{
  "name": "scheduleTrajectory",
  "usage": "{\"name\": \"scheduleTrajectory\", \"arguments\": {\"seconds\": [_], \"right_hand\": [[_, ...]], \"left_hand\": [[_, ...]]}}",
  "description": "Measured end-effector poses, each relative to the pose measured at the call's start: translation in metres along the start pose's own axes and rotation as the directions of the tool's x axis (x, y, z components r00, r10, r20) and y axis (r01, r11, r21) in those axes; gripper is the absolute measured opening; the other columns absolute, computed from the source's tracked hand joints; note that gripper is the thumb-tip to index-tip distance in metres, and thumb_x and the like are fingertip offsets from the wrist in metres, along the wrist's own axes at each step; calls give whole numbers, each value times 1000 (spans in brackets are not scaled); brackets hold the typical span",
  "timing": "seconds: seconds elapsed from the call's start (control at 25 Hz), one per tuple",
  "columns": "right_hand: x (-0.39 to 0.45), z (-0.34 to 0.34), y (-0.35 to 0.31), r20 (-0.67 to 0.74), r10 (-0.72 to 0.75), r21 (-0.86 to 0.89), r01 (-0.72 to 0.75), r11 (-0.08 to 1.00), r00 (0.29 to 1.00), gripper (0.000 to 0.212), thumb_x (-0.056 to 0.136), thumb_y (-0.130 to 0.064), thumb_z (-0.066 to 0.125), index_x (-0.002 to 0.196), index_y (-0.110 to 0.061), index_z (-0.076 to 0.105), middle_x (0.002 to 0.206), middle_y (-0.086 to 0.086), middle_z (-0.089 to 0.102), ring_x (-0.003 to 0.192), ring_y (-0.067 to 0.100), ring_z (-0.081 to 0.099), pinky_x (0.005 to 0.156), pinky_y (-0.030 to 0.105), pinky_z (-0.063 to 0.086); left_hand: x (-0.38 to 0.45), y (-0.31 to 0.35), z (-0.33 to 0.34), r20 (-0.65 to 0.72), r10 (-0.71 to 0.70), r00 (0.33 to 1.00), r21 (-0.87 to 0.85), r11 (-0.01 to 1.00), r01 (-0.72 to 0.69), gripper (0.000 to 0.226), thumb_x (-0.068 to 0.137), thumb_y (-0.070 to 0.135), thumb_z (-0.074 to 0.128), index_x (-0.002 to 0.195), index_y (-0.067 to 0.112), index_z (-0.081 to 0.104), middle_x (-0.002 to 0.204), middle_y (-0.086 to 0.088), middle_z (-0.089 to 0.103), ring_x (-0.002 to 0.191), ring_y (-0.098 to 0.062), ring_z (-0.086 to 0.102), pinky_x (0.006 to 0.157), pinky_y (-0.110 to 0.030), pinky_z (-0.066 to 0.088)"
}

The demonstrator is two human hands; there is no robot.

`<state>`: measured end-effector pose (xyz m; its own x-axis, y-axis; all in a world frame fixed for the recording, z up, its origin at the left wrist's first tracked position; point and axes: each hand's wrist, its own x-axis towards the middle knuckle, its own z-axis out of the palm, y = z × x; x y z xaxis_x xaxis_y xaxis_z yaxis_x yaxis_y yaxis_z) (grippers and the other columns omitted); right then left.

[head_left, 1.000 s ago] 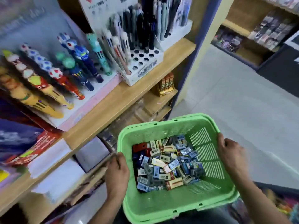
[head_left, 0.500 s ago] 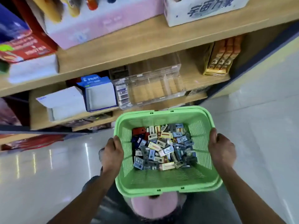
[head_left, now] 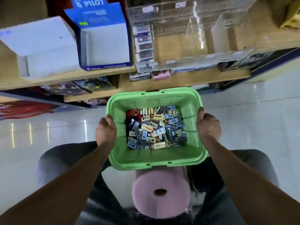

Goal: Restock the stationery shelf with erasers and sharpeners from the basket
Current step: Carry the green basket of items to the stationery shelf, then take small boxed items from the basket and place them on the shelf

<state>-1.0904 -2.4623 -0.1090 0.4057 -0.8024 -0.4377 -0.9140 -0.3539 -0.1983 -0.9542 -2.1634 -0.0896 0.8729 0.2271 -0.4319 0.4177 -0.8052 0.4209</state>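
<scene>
A green plastic basket (head_left: 155, 158) hangs in front of me above a pink stool, low over the floor. It holds a heap of boxed erasers and sharpeners (head_left: 155, 129), mostly blue, grey and cream, with a red one at the far left corner. My left hand (head_left: 105, 130) grips the basket's left rim and my right hand (head_left: 208, 125) grips the right rim. Ahead, on the wooden shelf (head_left: 103, 73), stands a clear acrylic divided bin (head_left: 186, 38); its left column holds a few small packs and the other compartments look bare.
A blue PILOT display box (head_left: 100, 34) and a white carton (head_left: 42, 46) sit left of the clear bin. A round pink stool (head_left: 160, 192) stands under the basket between my knees. Lower shelves hold dark packages. Glossy white floor (head_left: 259, 114) spreads left and right.
My view has dropped from the pen display shelf to the lower shelf and floor. The basket came down with both hands on its rims, now above the pink stool.
</scene>
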Motion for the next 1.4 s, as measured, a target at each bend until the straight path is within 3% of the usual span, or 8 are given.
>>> {"name": "scheduleTrajectory", "arguments": {"seconds": [0.48, 0.64, 0.76, 0.84, 1.08, 1.2, 1.28, 1.4], "right_hand": [[66, 121, -24, 36, 66, -147, -60, 987, 997, 81, 98, -63, 6, 79, -6, 61, 73, 16, 55, 68, 27, 56, 63, 33, 43], [79, 149, -26, 45, 42, -175, -34, 984, 998, 72, 101, -54, 10, 102, -5, 64, 83, 17, 56, 79, 31, 58, 73, 38, 50], [77, 160, -22, 73, -12, -257, 31, 966, 997, 54, 104, -42, 17, 126, -13, 57, 95, 22, 60, 87, 34, 61, 80, 42, 54], [80, 167, -25, 40, -23, -250, 32, 968, 999, 55, 104, -43, 18, 122, -12, 59, 92, 21, 60, 83, 32, 60, 76, 39, 53], [90, 196, -38, -232, -93, -29, 89, 996, 968, 47, 101, -49, 25, 103, -8, 49, 79, 14, 59, 65, 28, 58, 60, 36, 44], [85, 197, -36, -216, -141, -16, 141, 990, 966, 39, 101, -41, 33, 108, -5, 49, 96, 19, 63, 83, 33, 63, 64, 37, 42], [75, 194, -34, -201, -206, -102, 189, 977, 958, 39, 100, -37, 39, 119, -3, 46, 114, 18, 58, 101, 34, 58, 72, 38, 44], [60, 187, -43, -213, -366, -279, 303, 911, 906, 53, 94, -30, 50, 137, -4, 33, 131, 14, 45, 120, 30, 45, 93, 43, 44]], "left_hand": [[98, -62, 98, 8, -30, 1000, 109, 994, 28, 56, 106, 40, 28, 105, -3, 63, 103, -32, 65, 94, -46, 63, 79, -42, 47], [123, -70, 114, 63, -12, 998, 182, 983, 0, 60, 106, 40, 22, 98, -2, 64, 100, -30, 66, 92, -43, 64, 77, -40, 48], [139, -74, 123, 115, -69, 991, 206, 978, 45, 48, 108, 30, 19, 129, 3, 54, 110, -26, 65, 98, -39, 63, 70, -35, 43], [147, -77, 127, 135, -83, 987, 270, 962, 44, 45, 108, 27, 20, 143, 5, 39, 117, -24, 62, 104, -39, 61, 75, -39, 47], [163, -73, 134, 227, -63, 972, 337, 941, -17, 67, 102, 49, 22, 124, -2, 59, 132, -23, 58, 118, -38, 56, 96, -39, 43], [167, -79, 131, 305, 6, 952, 396, 909, -132, 64, 99, 48, 22, 110, 1, 64, 124, -20, 63, 114, -37, 58, 96, -40, 44], [154, -74, 122, 330, 32, 944, 415, 893, -175, 43, 99, 38, 33, 93, 6, 61, 115, -15, 66, 103, -34, 62, 88, -38, 47], [125, -51, 106, 164, 108, 981, 483, 858, -175, 36, 95, 33, 50, 119, 6, 55, 119, -9, 62, 105, -29, 63, 82, -38, 51]]}}
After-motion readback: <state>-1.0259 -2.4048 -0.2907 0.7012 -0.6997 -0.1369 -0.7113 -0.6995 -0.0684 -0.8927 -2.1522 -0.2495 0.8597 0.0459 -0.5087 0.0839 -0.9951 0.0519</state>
